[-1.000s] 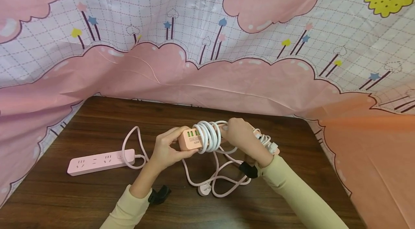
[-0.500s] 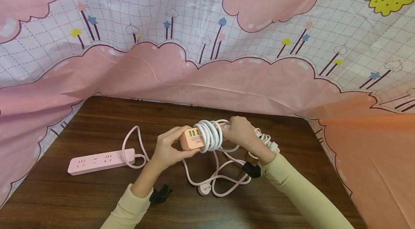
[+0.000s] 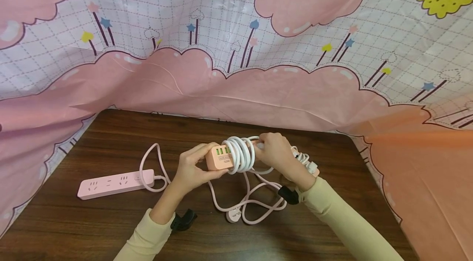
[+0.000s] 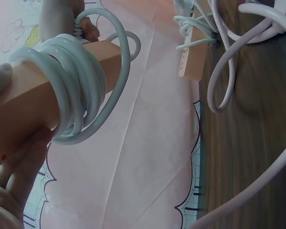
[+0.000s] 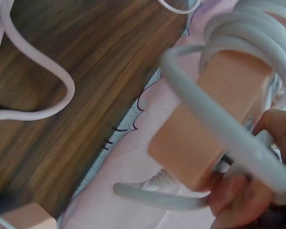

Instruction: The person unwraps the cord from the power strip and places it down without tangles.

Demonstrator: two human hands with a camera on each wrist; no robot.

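Observation:
Raised over the table is an orange power strip (image 3: pixel 218 161) with green USB ports at its left end. Its white cord (image 3: pixel 240 155) is wound around its middle in several loops. My left hand (image 3: pixel 189 170) grips the USB end, thumb below and fingers above. At the other end, my right hand (image 3: pixel 276 153) pinches the white cord. In the right wrist view, a loose turn of cord (image 5: pixel 214 121) crosses the strip's end and runs to the curled fingers (image 5: pixel 248 195). Part of what those fingers hold is hidden.
A pink power strip (image 3: pixel 114 185) lies at the left on the dark wooden table (image 3: pixel 122 228). Its pink cord (image 3: pixel 255 223) lies in loose loops, with a plug (image 3: pixel 233 214). Another orange strip with wound white cord (image 3: pixel 304 160) lies behind the right forearm. A patterned curtain (image 3: pixel 236 101) borders the back.
Both hands and the wound orange power strip have shifted very slightly to the right. The right hand has turned a little at the strip's end. The pink strip lies unmoved.

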